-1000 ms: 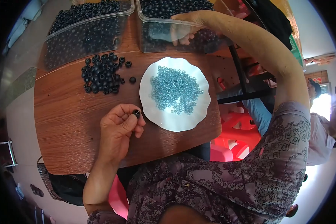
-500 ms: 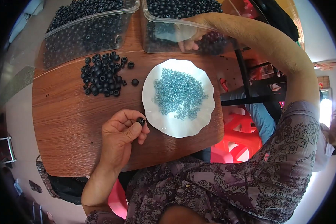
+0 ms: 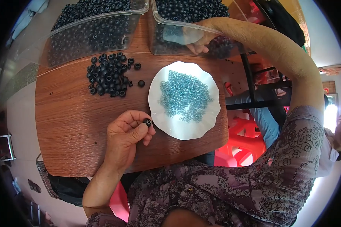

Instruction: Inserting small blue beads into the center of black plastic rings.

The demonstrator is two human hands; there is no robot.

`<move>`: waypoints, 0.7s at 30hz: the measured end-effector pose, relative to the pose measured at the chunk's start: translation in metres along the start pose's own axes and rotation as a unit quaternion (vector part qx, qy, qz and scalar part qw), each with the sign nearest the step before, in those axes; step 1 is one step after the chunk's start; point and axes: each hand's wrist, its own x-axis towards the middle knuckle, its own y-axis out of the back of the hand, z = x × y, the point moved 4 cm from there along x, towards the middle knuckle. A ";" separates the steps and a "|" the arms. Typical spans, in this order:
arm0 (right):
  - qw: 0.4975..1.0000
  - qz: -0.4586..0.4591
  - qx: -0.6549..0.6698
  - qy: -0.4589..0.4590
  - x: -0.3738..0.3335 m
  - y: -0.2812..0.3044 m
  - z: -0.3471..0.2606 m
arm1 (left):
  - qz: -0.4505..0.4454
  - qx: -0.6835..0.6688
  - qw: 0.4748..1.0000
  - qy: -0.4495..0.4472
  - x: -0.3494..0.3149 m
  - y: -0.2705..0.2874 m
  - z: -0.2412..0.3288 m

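Between the thumb and fingertips of my left hand is a black bead, its hole facing up. The hand is at the near left rim of a white scalloped plate, which bears a heap of small clear blue beads. My right hand reaches into a clear plastic box of black beads. Its curled fingers show through the box wall, blurred; what they hold, if anything, is hidden. Beyond my left hand a pile of loose black beads lies on the wooden table.
Another clear box of black beads stands at the far left. One black bead sits apart between pile and plate. Red plastic stools and a dark metal frame are beyond the table's right edge.
The whole view has shifted slightly, with table, boxes and plate a little further right. My left hand keeps the bead; my right hand stays in the box.
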 end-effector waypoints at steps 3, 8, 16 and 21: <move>0.998 0.016 0.051 0.017 0.001 -0.003 0.019 | -0.009 -0.001 1.000 -0.003 0.000 -0.002 0.000; 0.986 0.109 0.126 -0.030 -0.025 0.005 -0.003 | 0.003 -0.007 1.000 -0.005 0.000 0.000 0.001; 0.846 0.449 0.285 0.029 -0.127 0.023 -0.028 | -0.012 -0.034 0.999 -0.023 -0.001 0.003 0.001; 0.731 0.520 0.418 0.144 -0.157 -0.018 -0.104 | -0.026 -0.041 0.998 -0.029 -0.002 0.005 0.001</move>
